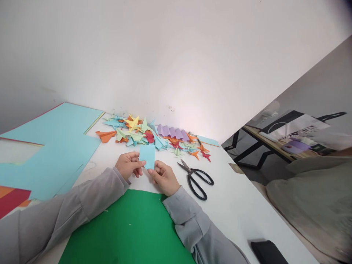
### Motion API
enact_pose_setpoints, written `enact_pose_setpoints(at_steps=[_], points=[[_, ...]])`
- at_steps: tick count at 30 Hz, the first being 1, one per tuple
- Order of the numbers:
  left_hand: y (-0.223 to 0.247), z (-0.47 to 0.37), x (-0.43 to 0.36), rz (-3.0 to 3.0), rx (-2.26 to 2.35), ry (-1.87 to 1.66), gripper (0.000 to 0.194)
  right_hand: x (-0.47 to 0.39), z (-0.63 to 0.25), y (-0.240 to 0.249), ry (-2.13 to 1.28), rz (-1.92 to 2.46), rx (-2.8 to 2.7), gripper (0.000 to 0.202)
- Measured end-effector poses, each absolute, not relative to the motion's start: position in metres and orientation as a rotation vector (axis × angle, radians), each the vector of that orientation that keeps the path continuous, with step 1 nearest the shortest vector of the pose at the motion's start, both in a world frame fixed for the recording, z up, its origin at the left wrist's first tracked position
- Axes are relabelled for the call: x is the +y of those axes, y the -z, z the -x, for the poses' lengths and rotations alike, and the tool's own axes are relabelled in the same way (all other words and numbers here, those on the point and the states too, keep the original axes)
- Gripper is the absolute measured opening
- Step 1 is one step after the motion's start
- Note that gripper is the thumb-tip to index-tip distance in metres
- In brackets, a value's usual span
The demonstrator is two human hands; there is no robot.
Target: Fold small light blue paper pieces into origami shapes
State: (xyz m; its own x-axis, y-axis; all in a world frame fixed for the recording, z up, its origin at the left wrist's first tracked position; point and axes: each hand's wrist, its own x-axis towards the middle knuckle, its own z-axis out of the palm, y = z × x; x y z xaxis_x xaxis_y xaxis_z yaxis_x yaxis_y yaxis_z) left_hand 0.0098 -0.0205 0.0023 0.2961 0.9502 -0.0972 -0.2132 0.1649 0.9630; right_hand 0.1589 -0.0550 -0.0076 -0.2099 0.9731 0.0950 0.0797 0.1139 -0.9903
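Note:
A small light-blue rectangle of paper (147, 156) is held up above the white table between both hands. My left hand (128, 164) pinches its left edge, thumb across the front. At the lower right corner, my right hand (164, 177) grips the same paper between thumb and fingers. Just beyond lies a pile of folded paper planes (134, 136) in several colours, with a purple pleated paper strip (173, 132) at its right. Black-handled scissors (195, 178) rest on the table to the right of my right hand, blades partly apart.
Large light-blue paper sheets (68, 121) cover the left of the table, with red and orange paper (16, 200) nearer me. A green sheet (126, 227) lies below my forearms. A black object (268, 252) sits near the front right edge. A wall stands behind.

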Motion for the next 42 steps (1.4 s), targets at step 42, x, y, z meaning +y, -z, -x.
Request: enact_pose_setpoints(at_steps=[42], points=[[0.0018,-0.0113,-0.0193,-0.976,0.924,-1.186,0.038,-0.0613,-0.1574,0.0118,-0.516,1.101,-1.749,0.028]])
